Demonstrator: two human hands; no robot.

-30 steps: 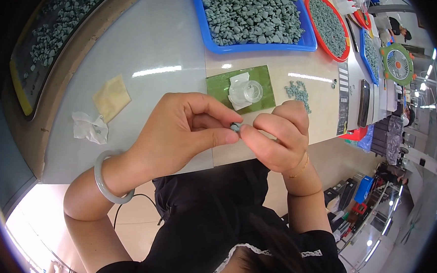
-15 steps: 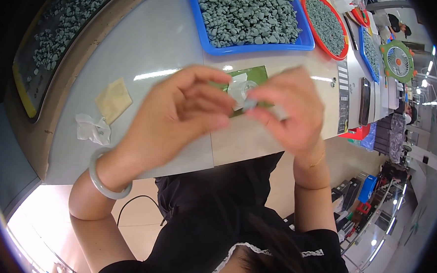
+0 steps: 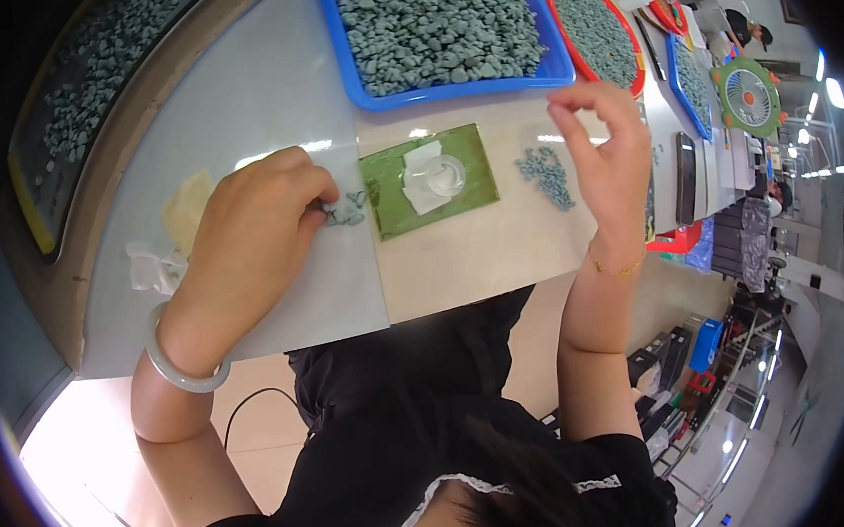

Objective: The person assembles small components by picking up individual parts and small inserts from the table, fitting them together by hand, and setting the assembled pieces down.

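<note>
Head — stones point(image 3: 347, 209) on glossy table point(image 3: 469, 253) — fan point(image 3: 750, 99) far right.

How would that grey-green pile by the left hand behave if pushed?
The little pile by the left hand would probably scatter, as its pieces look loose. Their uneven shapes suggest sliding or tumbling rather than smooth rolling.

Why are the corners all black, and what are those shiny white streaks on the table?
Head view: dark corners, probably from the round fisheye lens; head view: glare, likely reflected light, on the table, one streak just beyond the left hand, another by the small grey-green stones; head view: the lower left is washed out white.
</note>
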